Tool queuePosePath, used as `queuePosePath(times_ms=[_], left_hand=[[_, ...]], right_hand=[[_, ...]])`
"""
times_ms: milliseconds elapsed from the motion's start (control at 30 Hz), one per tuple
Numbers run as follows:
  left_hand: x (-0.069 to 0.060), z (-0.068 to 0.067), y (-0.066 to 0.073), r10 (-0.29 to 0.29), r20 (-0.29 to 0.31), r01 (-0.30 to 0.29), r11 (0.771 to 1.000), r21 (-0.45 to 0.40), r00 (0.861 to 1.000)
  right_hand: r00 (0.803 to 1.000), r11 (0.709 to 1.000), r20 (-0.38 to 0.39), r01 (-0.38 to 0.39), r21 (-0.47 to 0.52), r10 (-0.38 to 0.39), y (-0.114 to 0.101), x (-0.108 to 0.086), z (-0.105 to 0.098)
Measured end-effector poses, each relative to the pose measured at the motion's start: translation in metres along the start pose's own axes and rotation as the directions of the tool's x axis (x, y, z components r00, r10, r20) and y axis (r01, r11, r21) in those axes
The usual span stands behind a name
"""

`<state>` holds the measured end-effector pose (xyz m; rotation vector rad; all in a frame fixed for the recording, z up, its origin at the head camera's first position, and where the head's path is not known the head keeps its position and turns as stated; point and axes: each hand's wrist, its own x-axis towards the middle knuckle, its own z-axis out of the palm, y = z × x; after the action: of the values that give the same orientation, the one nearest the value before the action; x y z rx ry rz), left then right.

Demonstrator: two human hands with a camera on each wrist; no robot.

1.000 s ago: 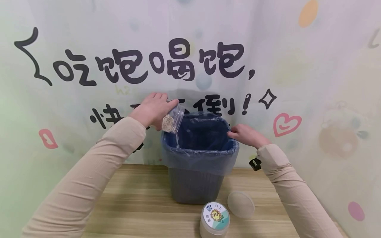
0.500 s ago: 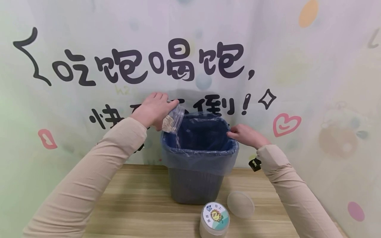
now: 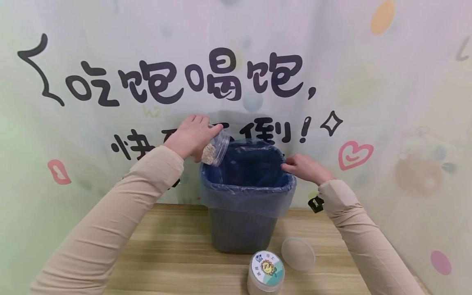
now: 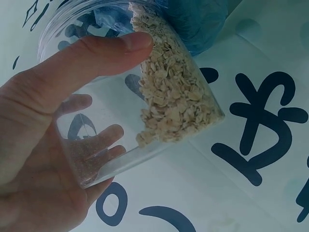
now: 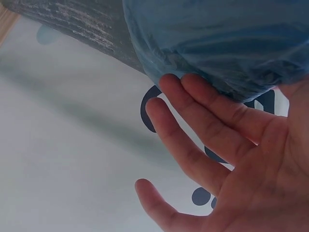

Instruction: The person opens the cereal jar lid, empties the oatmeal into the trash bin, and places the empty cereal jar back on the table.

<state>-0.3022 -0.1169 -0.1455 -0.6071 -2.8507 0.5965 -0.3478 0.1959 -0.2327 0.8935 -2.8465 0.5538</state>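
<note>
Pale, softly patterned cloth [image 3: 236, 24] covers the far side, printed with bold black characters [image 3: 155, 82] and, toward the right, a pink heart [image 3: 355, 155]. Before it stands a wood-grain table [image 3: 166, 246], bearing a dark bin [image 3: 243, 233] upright near the middle, its rim lined with a translucent blue bag [image 3: 247, 200]. At the bin's far left edge the left hand [image 3: 191, 137] grips a clear jar [image 3: 221, 145], thumb on one side and fingers round the other; the jar is tilted, its mouth turned right toward the bin's opening, with oat flakes [image 4: 171, 96] heaped along its lower wall. The right hand [image 3: 306, 167] pinches the bagged rim on the right, thumb over the edge, fingertips against the outside. Nearer, on the table, a lidded jar [image 3: 267, 268] with a sunflower label stands just left of a translucent disc [image 3: 298, 254] lying flat
</note>
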Motion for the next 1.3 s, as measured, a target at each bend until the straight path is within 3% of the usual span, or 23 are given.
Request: queuePosePath(times_ms=[1300], left_hand=[[0.0013,-0.0008,0.0033,-0.005,0.011,0.005,1.0,0.025,1.0]], right_hand=[[0.999,0.999,0.025,-0.028,0.022,0.028,0.0006,0.0009,0.0002]])
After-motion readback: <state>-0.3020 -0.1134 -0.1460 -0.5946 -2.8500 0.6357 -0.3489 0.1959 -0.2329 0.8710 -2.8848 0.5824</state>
